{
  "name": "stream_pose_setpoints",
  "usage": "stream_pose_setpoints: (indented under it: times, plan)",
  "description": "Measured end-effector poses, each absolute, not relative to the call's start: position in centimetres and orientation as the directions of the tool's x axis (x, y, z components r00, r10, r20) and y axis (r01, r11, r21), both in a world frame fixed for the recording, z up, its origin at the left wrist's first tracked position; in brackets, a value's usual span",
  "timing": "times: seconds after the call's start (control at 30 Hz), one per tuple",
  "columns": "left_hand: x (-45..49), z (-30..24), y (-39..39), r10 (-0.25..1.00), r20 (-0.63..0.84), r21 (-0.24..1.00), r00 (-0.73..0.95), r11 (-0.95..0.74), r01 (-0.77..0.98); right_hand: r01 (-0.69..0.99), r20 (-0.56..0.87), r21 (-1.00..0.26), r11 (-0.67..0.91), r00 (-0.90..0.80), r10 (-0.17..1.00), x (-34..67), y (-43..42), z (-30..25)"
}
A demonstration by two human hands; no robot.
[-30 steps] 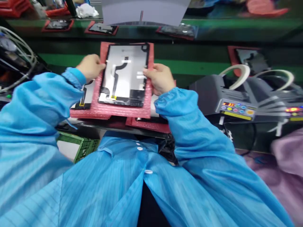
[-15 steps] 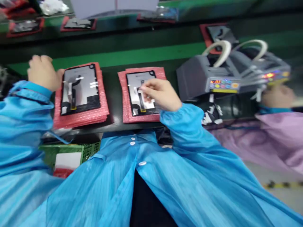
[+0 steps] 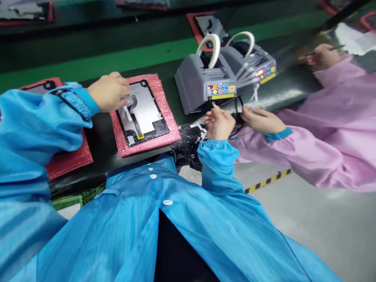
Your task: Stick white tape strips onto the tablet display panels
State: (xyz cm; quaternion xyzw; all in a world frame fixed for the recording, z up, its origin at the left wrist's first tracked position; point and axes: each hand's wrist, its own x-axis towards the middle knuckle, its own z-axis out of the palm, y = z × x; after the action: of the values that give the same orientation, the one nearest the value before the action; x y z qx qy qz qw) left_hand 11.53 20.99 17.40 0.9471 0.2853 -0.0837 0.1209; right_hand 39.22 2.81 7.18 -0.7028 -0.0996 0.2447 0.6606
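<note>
Head view: left hand (image 3: 110, 92) rests curled on the panel (image 3: 143, 113), lying on pink wrap (image 3: 164, 133) at the bench (image 3: 98, 143) edge. Right hand (image 3: 219, 124) sits bunched under the tape dispenser (image 3: 199, 80); grip unclear

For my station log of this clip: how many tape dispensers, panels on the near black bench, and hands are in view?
Tape dispensers: 2
Panels on the black bench: 2
Wearer's left hand and right hand: 2
Co-worker's hands: 2
Total: 8
</note>
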Motion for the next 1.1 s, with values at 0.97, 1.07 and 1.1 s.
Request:
stream_pose_setpoints:
  times: [0.97,1.07,1.1]
  plan:
    - [8.6,10.6,22.4,0.338,-0.318,0.213,0.886,-0.885,0.414,0.816,-0.243,-0.564,-0.125,-0.019,0.970,28.9,18.1,7.9]
    - [8.9,10.6,22.3,0.371,-0.292,0.198,0.882,-0.878,0.435,0.894,-0.306,-0.416,-0.167,0.035,0.951,28.0,17.9,9.3]
    - [9.0,10.6,22.2,0.384,-0.288,0.184,0.877,-0.877,0.444,0.907,-0.318,-0.386,-0.167,0.039,0.947,27.8,18.0,9.6]
